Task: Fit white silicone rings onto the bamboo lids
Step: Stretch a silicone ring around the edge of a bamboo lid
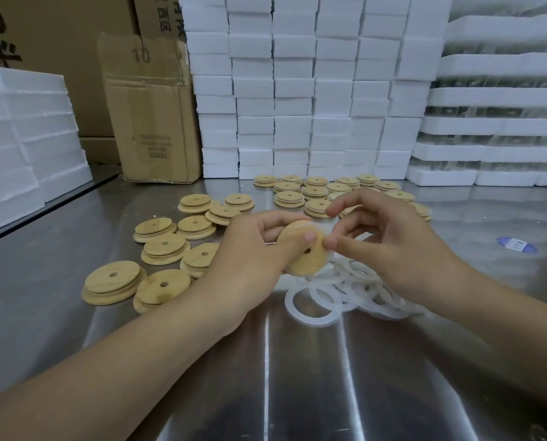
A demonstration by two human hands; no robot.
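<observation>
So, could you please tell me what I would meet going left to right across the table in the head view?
White foam stack, left group of bamboo lids, left hand, held lid, right hand, blue label. The ring pile overlaps the right hand, so I left it out.

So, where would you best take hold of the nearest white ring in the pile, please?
Likely pinch the nearest ring by its near arc, from the front: it lies flat, that arc clear, its far side overlapping the pile.
</observation>
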